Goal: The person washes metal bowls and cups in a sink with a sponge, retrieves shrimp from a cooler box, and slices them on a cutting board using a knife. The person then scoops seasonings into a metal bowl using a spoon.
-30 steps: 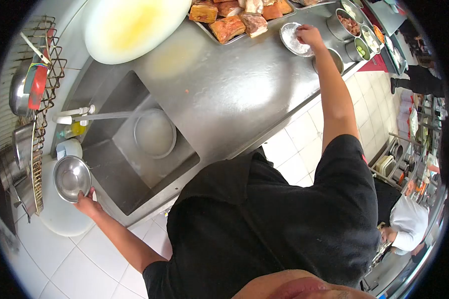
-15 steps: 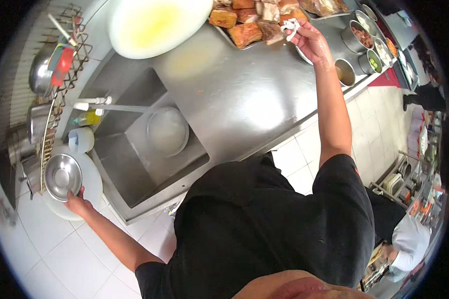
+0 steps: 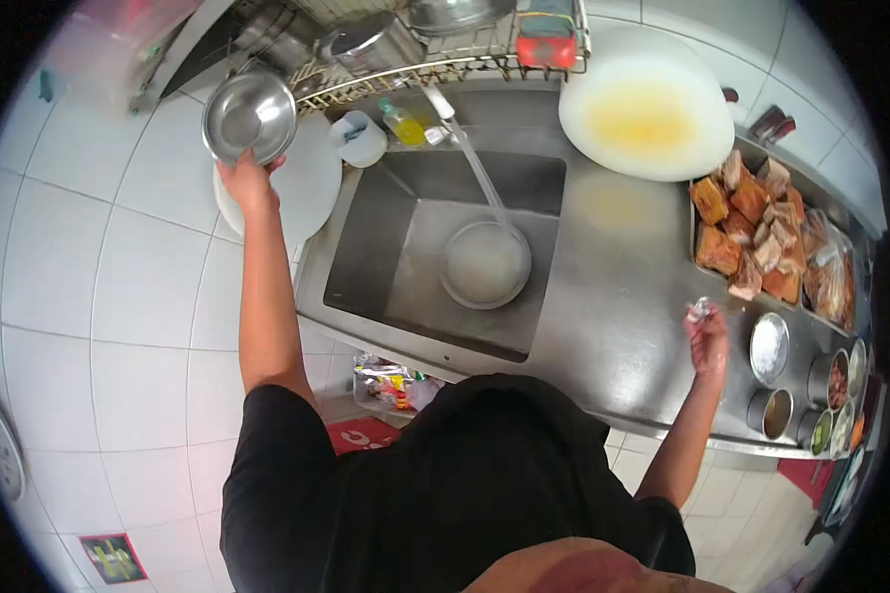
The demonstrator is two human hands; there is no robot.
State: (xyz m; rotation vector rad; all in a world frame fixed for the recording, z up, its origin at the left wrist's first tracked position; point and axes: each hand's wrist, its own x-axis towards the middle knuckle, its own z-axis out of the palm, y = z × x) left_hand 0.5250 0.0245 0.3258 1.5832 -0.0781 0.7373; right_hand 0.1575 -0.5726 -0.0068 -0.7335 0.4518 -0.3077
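- Left hand [image 3: 250,185], upper left of the frame: fingers curled on the near rim of a metal bowl [image 3: 249,114], which is held out on one side only. A wet or weak hold could let it tip or slip; its inside shows no contents that can be made out.
- Right hand [image 3: 707,344], right of the frame: fingertips pinching a small white clump [image 3: 700,309] above the counter [image 3: 613,306]. A loose pinch could shed crumbs there. Whether the clump is wet cannot be told.
- White dish [image 3: 769,349], just beside the right hand: a sideways brush of the wrist could knock it.
- Small pot [image 3: 770,413], lower right, near the counter's front edge: a swing of the right forearm could catch it and spill the brown contents.
- Meat pieces [image 3: 754,229], right of the frame, uncovered and near the right hand: flicked white bits could land on them.
- Round pan [image 3: 486,265], in the sink [image 3: 366,287] at centre: the water stream [image 3: 480,178] runs into it, so an unwatched tap could overfill it or splash.
- Wire rack [image 3: 435,74], top of the frame: the metal bowl overlaps its left end in view; contact cannot be told. A knock could shift the stacked pots.
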